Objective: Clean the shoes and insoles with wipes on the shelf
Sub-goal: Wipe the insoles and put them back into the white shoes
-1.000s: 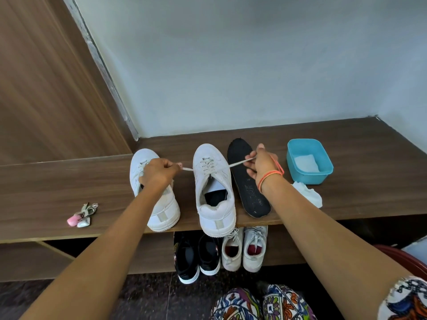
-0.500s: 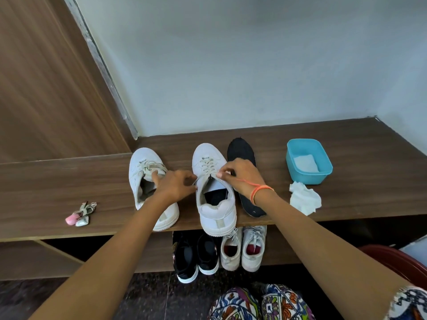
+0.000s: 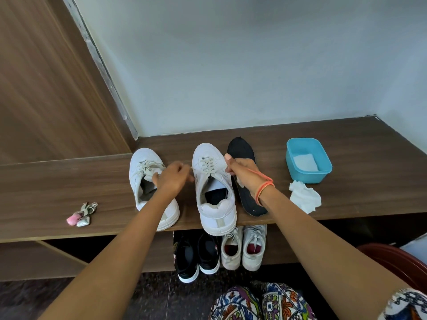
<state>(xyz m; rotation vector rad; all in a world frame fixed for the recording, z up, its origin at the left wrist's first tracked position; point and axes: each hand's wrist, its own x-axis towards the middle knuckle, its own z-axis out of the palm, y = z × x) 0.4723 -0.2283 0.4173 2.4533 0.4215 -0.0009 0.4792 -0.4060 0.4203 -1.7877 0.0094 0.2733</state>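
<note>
On the brown wooden shelf [image 3: 358,181] two white lace-up sneakers stood with the toes toward the wall. The left hand [image 3: 174,179] reached over the left white sneaker [image 3: 144,162] and pinched one end of the white shoelace [image 3: 209,166] of the middle white sneaker [image 3: 217,213]. The right hand [image 3: 242,172], its fingers curled, pinched the lace at the right edge of the lacing. The black foam insole [image 3: 241,148] lay just beside this sneaker, partly under the right wrist. Further right stood a light blue plastic tub [image 3: 307,177] with a folded white wipe [image 3: 305,162] inside, and a crumpled white wipe [image 3: 303,197] lay in front of it. A small bunch of keys with a pink fob [image 3: 82,214] lay at the left. Under the shelf stood a pair of black shoes [image 3: 196,257] and a pair of pale shoes [image 3: 242,250].
</note>
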